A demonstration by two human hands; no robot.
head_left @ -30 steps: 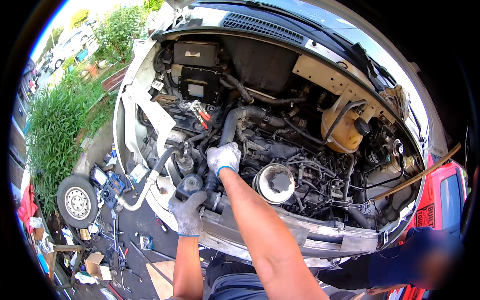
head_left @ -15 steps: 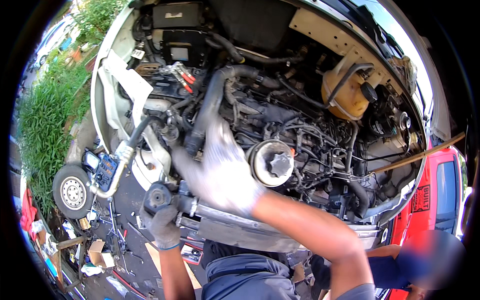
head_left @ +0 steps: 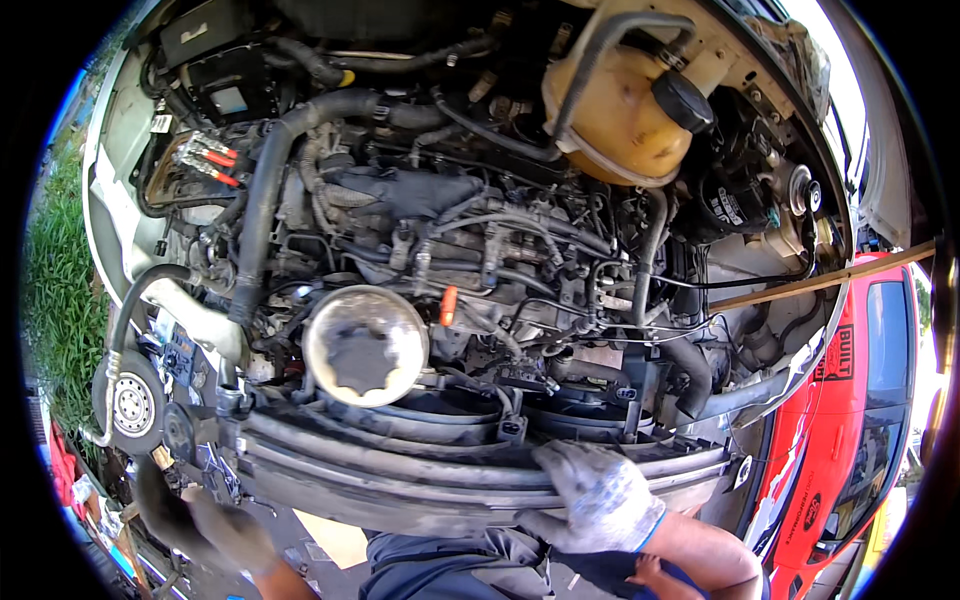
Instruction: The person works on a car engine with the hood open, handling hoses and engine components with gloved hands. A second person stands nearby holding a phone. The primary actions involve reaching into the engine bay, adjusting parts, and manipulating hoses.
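Note:
My right hand point(head_left: 598, 497), in a pale knit glove, lies at the front beam point(head_left: 400, 470) of an open engine bay. Its fingers hook over the top of the beam and its thumb lies below. My left hand point(head_left: 222, 528), gloved in grey, is low at the left, beyond the beam's end. It is smeared by motion, so its fingers cannot be made out. Above it, apart from the glove, is a round black part point(head_left: 178, 430). A pale round cup point(head_left: 416, 338) with a jagged dark patch inside stands behind the beam, touched by neither hand.
Behind the cup lies the engine point(head_left: 400, 200). A yellowed coolant tank point(head_left: 620, 120) sits at the back right, red-handled clamps point(head_left: 215, 165) at the left. A wooden stick point(head_left: 820, 282) slants in from the right. Another person's bare hand point(head_left: 652, 572) shows below my right forearm.
My right hand has moved from beside the cup to the front beam on the right. My left hand has come away from the round black part, downward. The view has shifted right and closer.

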